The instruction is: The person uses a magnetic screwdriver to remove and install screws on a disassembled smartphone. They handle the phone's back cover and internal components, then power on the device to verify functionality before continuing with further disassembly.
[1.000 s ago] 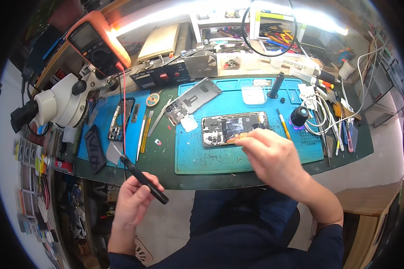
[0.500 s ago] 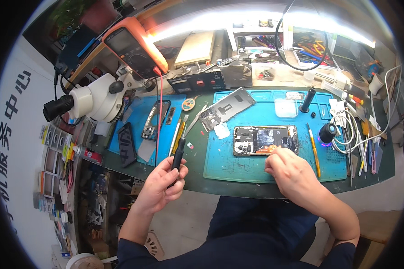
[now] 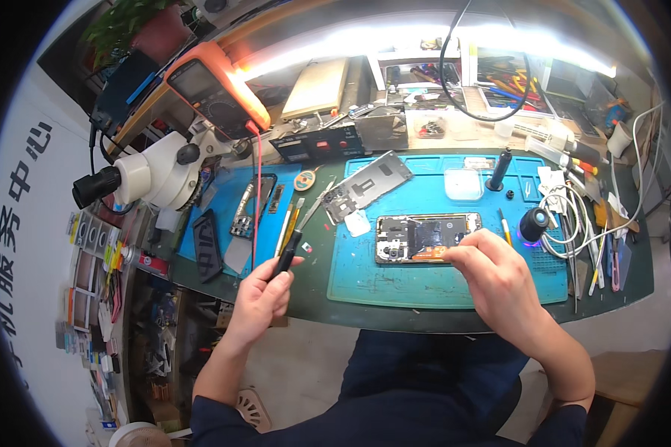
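My left hand (image 3: 262,302) grips a black-handled tool (image 3: 288,253) upright, left of the turquoise mat (image 3: 365,287). An opened phone (image 3: 414,238) lies on that mat, dark inside, with an orange strip (image 3: 429,253) along its lower edge. My right hand (image 3: 499,279) is over the phone's lower right, fingers pinched by that strip; what they hold is hidden. A grey phone panel (image 3: 376,179) and a white square piece (image 3: 356,222) lie behind the phone, left of a clear plastic box (image 3: 462,184). A yellow-handled tool (image 3: 505,229) lies beside the phone.
An orange multimeter (image 3: 246,97) and a white microscope (image 3: 153,171) stand at back left. A second blue mat (image 3: 197,208) holds a phone frame. A dark cylindrical device (image 3: 533,223), tangled white cables (image 3: 570,238) and tools crowd the right. A power unit (image 3: 313,141) stands behind.
Since a second ago the view has shifted. My left hand has turned the black tool more upright. My right hand stays at the phone's lower right, fingers pinched.
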The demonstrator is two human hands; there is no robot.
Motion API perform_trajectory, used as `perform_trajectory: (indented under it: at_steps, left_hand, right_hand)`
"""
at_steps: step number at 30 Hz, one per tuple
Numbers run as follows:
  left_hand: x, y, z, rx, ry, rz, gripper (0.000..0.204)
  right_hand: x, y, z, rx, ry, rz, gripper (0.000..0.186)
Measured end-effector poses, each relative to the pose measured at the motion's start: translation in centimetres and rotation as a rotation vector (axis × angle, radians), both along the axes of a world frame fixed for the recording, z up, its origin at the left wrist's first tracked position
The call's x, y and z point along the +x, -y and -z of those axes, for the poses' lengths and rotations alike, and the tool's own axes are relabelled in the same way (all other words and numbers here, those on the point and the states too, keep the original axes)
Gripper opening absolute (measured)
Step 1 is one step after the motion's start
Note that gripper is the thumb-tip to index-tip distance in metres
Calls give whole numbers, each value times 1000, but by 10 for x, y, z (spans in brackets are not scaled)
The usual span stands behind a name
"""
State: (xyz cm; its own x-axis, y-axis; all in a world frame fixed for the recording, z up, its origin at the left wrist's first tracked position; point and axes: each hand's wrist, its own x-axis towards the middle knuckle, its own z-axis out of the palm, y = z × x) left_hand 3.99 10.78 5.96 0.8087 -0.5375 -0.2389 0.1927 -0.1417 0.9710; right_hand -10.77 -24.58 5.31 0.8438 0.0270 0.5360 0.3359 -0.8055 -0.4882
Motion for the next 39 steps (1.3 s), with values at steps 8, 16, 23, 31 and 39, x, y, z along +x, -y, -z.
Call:
perform_trajectory:
  at_steps: [8, 16, 23, 31, 39]
  left_hand:
    - [10, 14, 17, 794, 1059, 65, 45]
    - [17, 31, 34, 1155, 1316, 1, 54]
    - [21, 81, 5, 650, 1372, 387, 73]
    - [48, 149, 17, 402, 1361, 747, 80]
    - [58, 156, 10, 340, 1397, 651, 54]
  right_hand:
    - [18, 10, -7, 20, 77, 13, 22]
    - [37, 18, 6, 70, 78, 42, 21]
    - [41, 29, 19, 75, 78, 69, 19]
    - [39, 32, 16, 423, -78, 31, 24]
    - [36, 26, 5, 416, 38, 34, 40]
